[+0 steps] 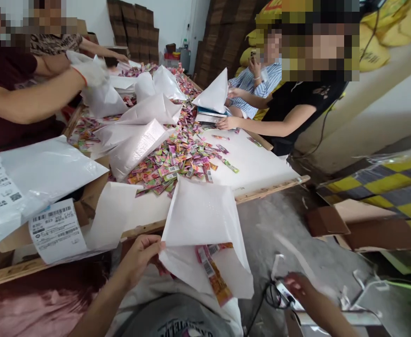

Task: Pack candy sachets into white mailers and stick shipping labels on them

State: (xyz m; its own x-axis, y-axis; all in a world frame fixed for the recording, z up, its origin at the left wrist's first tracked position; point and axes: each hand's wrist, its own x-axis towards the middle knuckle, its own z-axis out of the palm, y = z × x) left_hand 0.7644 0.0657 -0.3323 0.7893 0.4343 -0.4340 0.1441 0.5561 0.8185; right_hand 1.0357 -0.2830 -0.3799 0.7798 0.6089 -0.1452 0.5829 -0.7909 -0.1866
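My left hand (140,255) grips the left edge of a white padded mailer bag (205,220), holding its mouth open below the table edge. Inside the open bag lie a few colourful sachet strips (214,271) with barcodes. My right hand (298,286) hangs low at the right over the floor, blurred by motion, beside a small white-and-black object (282,292); whether it holds that object I cannot make out. On the white table (257,164) ahead spreads a big pile of colourful sachets (177,161).
Other white mailers (138,145) lie across the pile. Labelled parcels (56,229) sit in a cardboard box at left. Other people work at the far left and right sides; one person's gloved hand (89,70) holds a bag. Flattened cardboard (359,224) lies on the floor at right.
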